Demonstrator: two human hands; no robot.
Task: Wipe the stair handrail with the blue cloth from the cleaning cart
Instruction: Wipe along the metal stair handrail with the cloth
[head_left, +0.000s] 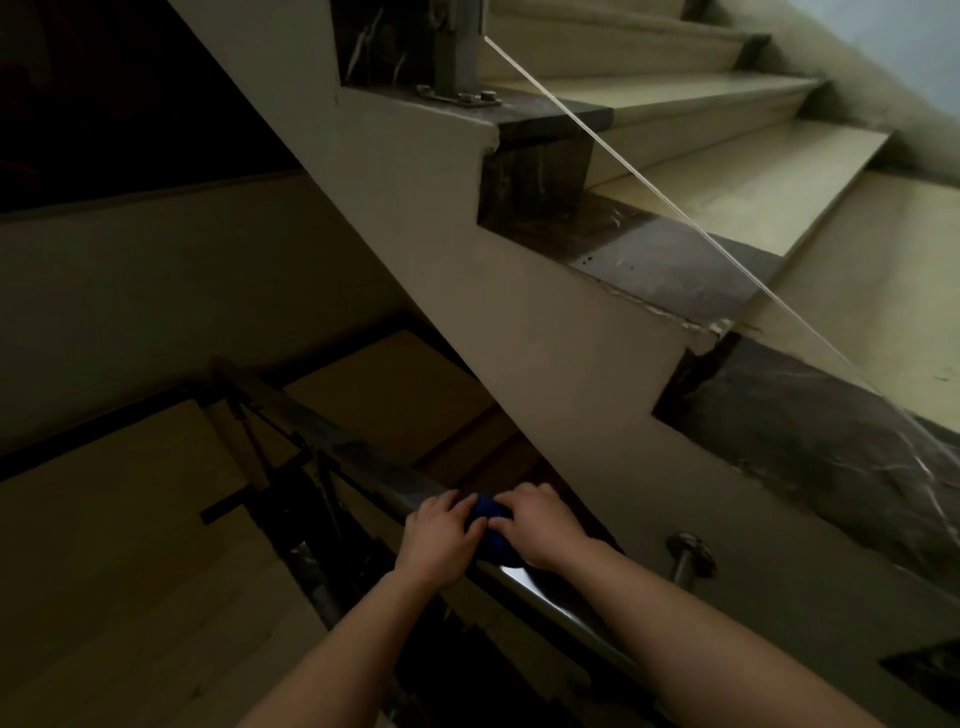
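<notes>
The metal stair handrail (337, 441) runs from the middle left down toward the lower right, shiny where it nears me. A bunched blue cloth (491, 522) lies on top of the rail. My left hand (439, 540) presses on the cloth from the left, fingers curled over it. From the right, my right hand (540, 525) covers the cloth and wraps the rail. Most of the cloth is hidden under both hands.
The upper flight of stairs (675, 171) rises at the right with a glass panel edge (649, 182) and a bolted steel post (457, 57). A round metal bracket (688, 556) sticks out right of the rail. Lower steps (130, 545) and dark balusters (311, 519) lie at the left.
</notes>
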